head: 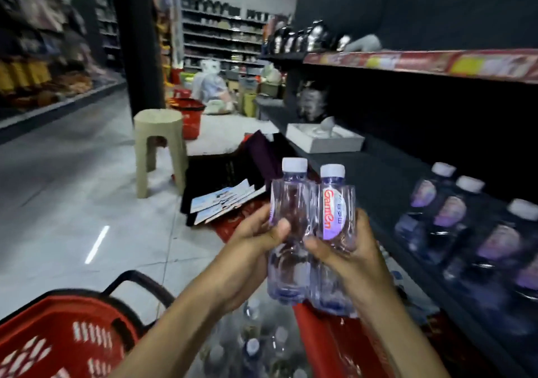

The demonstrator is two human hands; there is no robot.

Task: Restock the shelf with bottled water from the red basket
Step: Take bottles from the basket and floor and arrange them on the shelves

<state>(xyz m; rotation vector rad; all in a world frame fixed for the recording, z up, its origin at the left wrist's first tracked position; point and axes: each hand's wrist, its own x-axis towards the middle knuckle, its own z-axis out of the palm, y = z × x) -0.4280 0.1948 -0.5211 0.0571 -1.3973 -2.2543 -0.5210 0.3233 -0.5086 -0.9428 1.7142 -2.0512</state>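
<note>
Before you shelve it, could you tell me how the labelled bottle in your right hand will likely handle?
The labelled bottle looks full, so probably heavy for its size. Its smooth clear plastic may be slippery. Tall and narrow, it could tip on the shelf.

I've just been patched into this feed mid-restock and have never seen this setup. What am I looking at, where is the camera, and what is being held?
There is no machine here: a person works with two bare hands. The single picture comes from a wide-angle camera worn on the head, looking forward and down, so the edges bend and blur. The left hand grips a clear water bottle. The right hand grips a second bottle with a purple label. Both are upright, side by side. Below the hands, more bottles lie beside a red basket wall. On the right is the dark shelf, where similar bottles already stand. A beige stool stands on the floor.
</note>
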